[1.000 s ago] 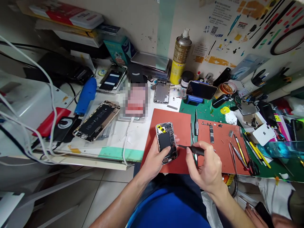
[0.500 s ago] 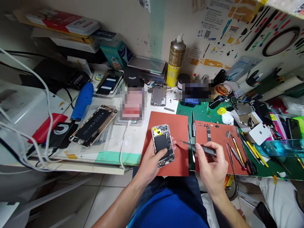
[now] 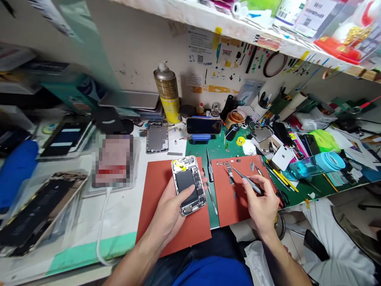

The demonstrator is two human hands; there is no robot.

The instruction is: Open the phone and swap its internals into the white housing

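My left hand (image 3: 172, 200) holds an opened phone (image 3: 188, 186) over the left red-brown mat (image 3: 149, 190), thumb across the dark battery. Yellow tape shows at the phone's top left. My right hand (image 3: 263, 200) grips a dark pointed tool (image 3: 250, 182) whose tip points up and left, close to a slim circuit board (image 3: 230, 174) on the right red-brown mat (image 3: 226, 206). Whether the tip touches anything there, I cannot tell. Between the mats lie a grey screwdriver (image 3: 210, 165) and a thin metal pick (image 3: 212, 198).
Behind the mats are a phone casing (image 3: 157, 137), a spray can (image 3: 167, 93) and a phone on a blue stand (image 3: 204, 126). Scissors (image 3: 282, 198), yellow tools and a blue bottle (image 3: 317, 165) lie right. A shelf (image 3: 208, 20) overhangs the bench. Someone's pale-clothed leg (image 3: 342, 238) shows lower right.
The view has turned to the right. The dark tool in my right hand now has its tip by the circuit board, no longer near the phone. My left hand still holds the phone.
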